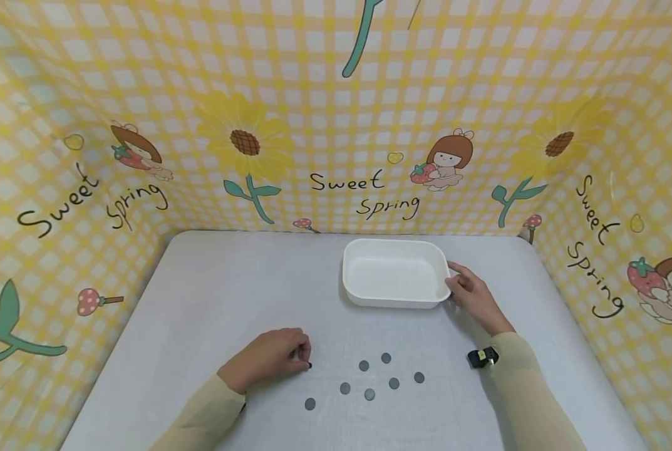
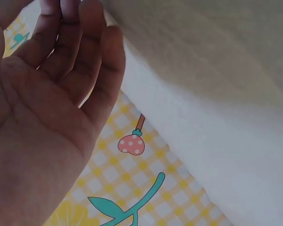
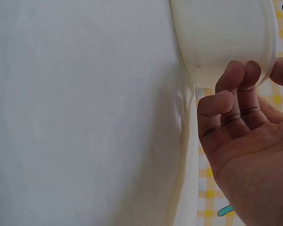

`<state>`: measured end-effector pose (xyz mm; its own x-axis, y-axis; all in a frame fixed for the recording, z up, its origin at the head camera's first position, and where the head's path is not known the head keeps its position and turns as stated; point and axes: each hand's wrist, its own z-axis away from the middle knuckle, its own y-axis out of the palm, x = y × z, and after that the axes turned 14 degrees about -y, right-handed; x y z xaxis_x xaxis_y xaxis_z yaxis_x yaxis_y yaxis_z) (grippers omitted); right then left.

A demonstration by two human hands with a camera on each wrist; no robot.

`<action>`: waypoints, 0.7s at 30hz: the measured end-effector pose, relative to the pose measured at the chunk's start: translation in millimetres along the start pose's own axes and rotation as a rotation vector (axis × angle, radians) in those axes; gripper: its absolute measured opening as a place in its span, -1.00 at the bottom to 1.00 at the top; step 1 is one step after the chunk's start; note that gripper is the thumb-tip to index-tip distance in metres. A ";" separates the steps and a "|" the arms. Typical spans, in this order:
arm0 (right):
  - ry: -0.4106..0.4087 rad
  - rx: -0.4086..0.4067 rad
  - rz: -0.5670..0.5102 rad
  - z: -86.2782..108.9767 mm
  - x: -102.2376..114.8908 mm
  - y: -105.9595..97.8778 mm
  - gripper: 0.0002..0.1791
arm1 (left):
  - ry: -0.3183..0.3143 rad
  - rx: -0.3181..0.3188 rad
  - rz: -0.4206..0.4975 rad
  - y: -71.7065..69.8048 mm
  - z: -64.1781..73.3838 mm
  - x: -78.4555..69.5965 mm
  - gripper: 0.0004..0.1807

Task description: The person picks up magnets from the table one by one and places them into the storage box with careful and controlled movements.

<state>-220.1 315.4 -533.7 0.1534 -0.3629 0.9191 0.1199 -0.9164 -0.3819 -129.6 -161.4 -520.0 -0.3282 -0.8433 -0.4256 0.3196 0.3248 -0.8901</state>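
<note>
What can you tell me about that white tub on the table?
The white tub is a shallow, open-topped rectangle with rounded corners, smooth walls and a rim running round the top. It looks like plastic. It stands upright on the pale-covered table, toward the far edge, beyond the scattered grey discs, with its long side facing the person. It looks empty. The person's right hand grips its right end at the rim.

Left hand [image 1: 272, 356] curled in a pinch, right hand [image 1: 478, 302] farther forward, fingers [image 3: 230, 77] bent, sleeved forearms [image 1: 530, 385] angled inward.
</note>
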 end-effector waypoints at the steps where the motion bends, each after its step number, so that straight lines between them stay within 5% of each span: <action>1: 0.000 -0.001 0.000 0.0 0.0 0.1 -0.28 | -0.005 0.009 0.004 -0.4 0.6 0.1 -0.73; 10: -0.012 -0.005 -0.013 -0.5 -0.9 0.3 -0.31 | -0.003 0.034 0.040 -3.6 1.1 3.5 -0.75; 21: -0.023 -0.007 -0.012 -0.6 -2.1 0.9 -0.31 | 0.015 0.010 0.095 -9.1 -15.7 6.1 -0.82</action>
<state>-220.9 315.3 -535.9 0.1743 -0.3483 0.9210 0.1150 -0.9218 -0.3703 -148.5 -162.8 -517.1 -0.3093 -0.8023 -0.5105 0.3587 0.3987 -0.8440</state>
